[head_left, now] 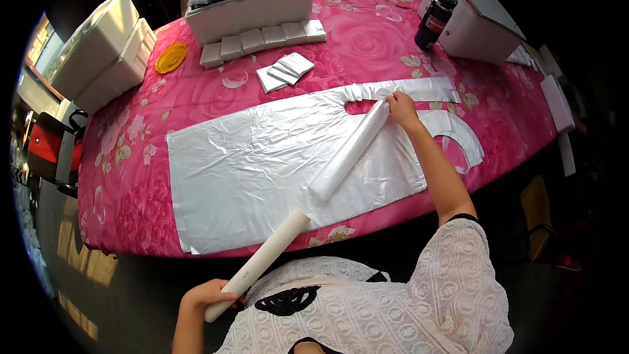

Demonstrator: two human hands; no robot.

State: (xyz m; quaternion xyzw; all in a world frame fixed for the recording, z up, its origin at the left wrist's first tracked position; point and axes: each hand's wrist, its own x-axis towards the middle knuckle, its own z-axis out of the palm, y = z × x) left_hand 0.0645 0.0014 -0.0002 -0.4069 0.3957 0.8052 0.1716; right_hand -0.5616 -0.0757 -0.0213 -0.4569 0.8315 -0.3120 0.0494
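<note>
Left grip (208, 294) clamps tube (262, 261) | right grip (401, 106) clamps film roll (347, 151)

Bright daylight from the left, glare on the plastic sheet (262, 164), dark fisheye-bent edges.

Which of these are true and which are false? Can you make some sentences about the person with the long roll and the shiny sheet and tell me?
1. The right hand grips the far end of the long white roll. True.
2. The left hand lies flat on the table. False: it holds the near end of the roll, below the table's edge.
3. The clear plastic sheet lies spread on a pink flowered tablecloth. True.
4. The dark bottle stands on the plastic sheet. False: it stands apart, at the far side beside a white box.
5. The yellow lid is on the table's far left. True.
</note>
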